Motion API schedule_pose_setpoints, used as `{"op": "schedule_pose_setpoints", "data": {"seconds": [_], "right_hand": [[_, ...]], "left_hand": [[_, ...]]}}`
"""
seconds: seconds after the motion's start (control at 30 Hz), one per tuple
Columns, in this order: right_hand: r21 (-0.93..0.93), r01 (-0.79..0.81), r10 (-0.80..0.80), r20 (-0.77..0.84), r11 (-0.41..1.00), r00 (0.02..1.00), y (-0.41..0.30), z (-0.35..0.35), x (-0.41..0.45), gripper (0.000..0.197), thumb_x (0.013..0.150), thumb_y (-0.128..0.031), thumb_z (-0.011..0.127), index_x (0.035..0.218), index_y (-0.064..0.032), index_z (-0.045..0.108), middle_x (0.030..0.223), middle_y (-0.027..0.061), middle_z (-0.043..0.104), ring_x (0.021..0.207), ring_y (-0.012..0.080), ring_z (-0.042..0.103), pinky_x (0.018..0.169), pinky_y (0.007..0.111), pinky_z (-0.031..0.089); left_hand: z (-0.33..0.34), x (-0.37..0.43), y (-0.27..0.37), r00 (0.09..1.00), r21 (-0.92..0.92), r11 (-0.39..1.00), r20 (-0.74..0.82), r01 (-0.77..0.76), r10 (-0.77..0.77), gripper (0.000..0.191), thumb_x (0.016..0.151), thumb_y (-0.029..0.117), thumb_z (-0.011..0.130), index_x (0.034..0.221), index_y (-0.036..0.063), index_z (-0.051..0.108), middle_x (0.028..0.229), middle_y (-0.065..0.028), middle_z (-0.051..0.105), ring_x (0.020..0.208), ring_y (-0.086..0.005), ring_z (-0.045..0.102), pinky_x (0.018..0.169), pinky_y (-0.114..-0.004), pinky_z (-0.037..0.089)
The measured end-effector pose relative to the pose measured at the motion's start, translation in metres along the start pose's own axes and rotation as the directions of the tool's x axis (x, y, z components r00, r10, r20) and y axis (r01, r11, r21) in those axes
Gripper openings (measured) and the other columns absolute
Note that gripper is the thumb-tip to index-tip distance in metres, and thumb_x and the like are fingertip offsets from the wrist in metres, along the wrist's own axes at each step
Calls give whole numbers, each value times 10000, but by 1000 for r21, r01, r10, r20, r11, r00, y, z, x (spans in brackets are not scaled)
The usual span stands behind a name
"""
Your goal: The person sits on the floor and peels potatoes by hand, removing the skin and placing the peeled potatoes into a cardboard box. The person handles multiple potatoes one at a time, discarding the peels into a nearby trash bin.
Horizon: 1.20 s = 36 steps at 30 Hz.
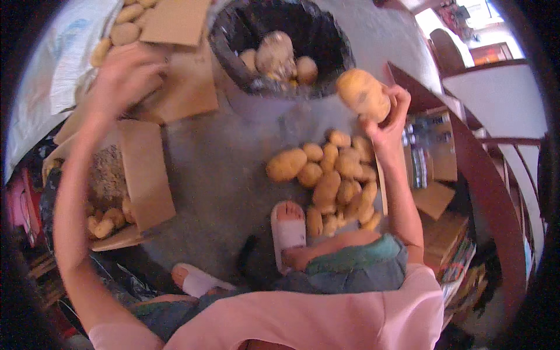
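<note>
My right hand holds a large potato with a dark patch on its skin, raised at the right of the lined bin. Below it a pile of potatoes lies on the floor beside my right foot. My left hand is blurred by motion over a cardboard box at the upper left. Its fingers look bent, and whether anything is in them is not clear. Several potatoes show in that box, just beyond the hand. A black-lined bin at the top contains several potatoes, some whitish and mottled.
Another open cardboard box at the left has potatoes and loose soil-like matter in it. A white woven sack stands at the far left. Cartons and wooden furniture line the right side. My sandalled feet rest on the floor.
</note>
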State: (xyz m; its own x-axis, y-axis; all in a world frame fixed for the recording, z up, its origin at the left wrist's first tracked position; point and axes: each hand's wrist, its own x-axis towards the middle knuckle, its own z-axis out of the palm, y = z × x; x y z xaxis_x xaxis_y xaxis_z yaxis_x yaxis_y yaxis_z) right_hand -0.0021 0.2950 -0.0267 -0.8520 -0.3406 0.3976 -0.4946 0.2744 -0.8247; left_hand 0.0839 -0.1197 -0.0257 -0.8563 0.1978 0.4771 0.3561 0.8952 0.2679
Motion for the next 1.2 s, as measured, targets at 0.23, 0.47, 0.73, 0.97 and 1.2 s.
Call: {"op": "schedule_pose_setpoints", "data": {"seconds": [0.23, 0.47, 0.73, 0.97, 1.2], "right_hand": [[-756, -274, 522, 103, 595, 847, 97, -6, -15, 515, 700, -222, 662, 1126, -9, 466, 1111, 203, 492, 906, 295, 555, 803, 362, 439], [-881, 202, 315, 355, 428, 881, 287, -135, -61, 428, 726, -67, 562, 1151, -47, 516, 1131, 168, 531, 998, 326, 526, 864, 390, 421], [-606, 254, 237, 611, 754, 755, 135, -19, -34, 348, 753, -21, 548, 1101, -34, 548, 1147, 153, 544, 1075, 340, 488, 934, 383, 379], [-413, 284, 193, 797, 865, 572, -57, 90, -46, 268, 746, -32, 556, 1012, -52, 584, 1186, 155, 511, 1095, 338, 491, 943, 398, 384], [-218, 197, 46, 772, 956, 634, -79, 73, -13, 247, 745, -10, 561, 987, -37, 600, 1133, 134, 559, 979, 287, 572, 864, 362, 440]], "left_hand": [[-109, -246, -165, 867, 560, 791, 238, 245, -437, 456, 730, 141, 664, 1162, 75, 535, 1206, -137, 503, 1124, -325, 458, 938, -404, 370], [-58, -292, -134, 567, 555, 815, 624, 163, -538, 586, 612, 427, 714, 1132, 188, 585, 1059, -103, 561, 1023, -320, 492, 791, -444, 447], [26, -299, -75, 345, 38, 788, 885, 614, -312, 736, 730, 541, 645, 1190, -8, 476, 1059, -245, 587, 1012, -375, 554, 868, -434, 440], [45, -318, -89, 297, -59, 787, 941, 614, -161, 658, 606, 192, 762, 1154, 44, 430, 949, -191, 594, 923, -350, 570, 797, -418, 456], [-47, -193, -73, 725, -93, 753, 369, 651, -581, 631, 657, 283, 750, 1141, 38, 428, 1014, -154, 551, 952, -266, 550, 796, -384, 455]]}}
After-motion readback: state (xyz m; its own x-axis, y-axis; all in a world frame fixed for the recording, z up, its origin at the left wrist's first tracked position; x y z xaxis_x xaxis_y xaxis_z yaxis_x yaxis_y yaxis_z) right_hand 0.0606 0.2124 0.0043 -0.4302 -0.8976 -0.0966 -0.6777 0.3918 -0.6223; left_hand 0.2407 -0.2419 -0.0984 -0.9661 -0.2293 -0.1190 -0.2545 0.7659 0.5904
